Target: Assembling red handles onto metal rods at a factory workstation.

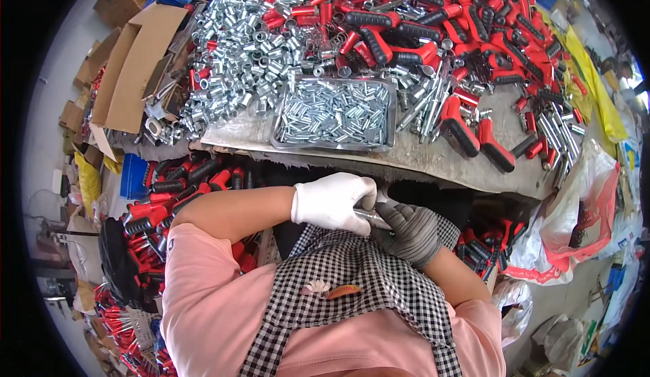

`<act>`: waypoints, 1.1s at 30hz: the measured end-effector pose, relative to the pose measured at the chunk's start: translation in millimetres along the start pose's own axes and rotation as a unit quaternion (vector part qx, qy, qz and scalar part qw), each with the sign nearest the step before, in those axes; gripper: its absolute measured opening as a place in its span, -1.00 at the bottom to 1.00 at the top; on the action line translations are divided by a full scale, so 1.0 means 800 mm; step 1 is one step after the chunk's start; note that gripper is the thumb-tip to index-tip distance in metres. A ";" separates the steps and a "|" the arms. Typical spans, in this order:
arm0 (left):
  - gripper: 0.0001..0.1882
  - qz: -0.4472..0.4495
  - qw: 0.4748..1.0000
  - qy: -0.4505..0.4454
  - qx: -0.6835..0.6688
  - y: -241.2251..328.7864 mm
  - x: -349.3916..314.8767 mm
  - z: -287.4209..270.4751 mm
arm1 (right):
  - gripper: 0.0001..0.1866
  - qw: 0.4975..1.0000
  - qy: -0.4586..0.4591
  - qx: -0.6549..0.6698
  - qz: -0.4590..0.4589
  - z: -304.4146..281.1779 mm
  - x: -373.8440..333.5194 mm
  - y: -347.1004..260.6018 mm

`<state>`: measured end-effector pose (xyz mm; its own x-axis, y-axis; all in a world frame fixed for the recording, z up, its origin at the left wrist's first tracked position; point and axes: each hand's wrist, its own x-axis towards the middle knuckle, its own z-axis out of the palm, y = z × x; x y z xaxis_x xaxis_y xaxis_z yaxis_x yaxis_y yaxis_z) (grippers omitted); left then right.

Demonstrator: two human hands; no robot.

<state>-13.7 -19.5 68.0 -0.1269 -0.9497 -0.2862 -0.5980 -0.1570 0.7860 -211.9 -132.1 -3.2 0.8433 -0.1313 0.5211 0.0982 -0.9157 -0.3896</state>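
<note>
Head: metal pins (335,113) in tray (332,145)

Pink shirt (203,289), checked apron (352,262), gloves (328,200) — white, grey

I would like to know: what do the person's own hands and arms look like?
The left hand wears a plain white fabric glove; the right hand, a grey glove with fine dark lines. Short pale pink fabric sleeves leave the forearms bare.

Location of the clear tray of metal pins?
Head view, upper middle: the clear tray sits near the front edge of the bench, beyond the white-gloved left hand, beside silvery sleeves.
</note>
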 end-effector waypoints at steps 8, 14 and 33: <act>-0.63 0.014 0.998 0.057 0.039 -0.007 0.016 -0.014 | -0.34 0.997 -0.012 0.027 0.077 -0.013 0.004 0.017; -0.50 0.090 0.986 -0.044 0.129 -0.015 0.063 -0.069 | -0.39 0.948 -0.162 0.190 0.198 -0.032 -0.003 0.046; -0.70 -0.115 0.789 0.187 0.574 -0.058 0.212 -0.200 | -0.39 0.646 0.136 0.658 0.363 -0.041 -0.043 0.059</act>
<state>119.3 -216.4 71.1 0.2028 -0.9792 0.0019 -0.9214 -0.1914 -0.3383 -253.5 -183.1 -14.2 0.8128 -0.5708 -0.1163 0.2444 0.5154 -0.8214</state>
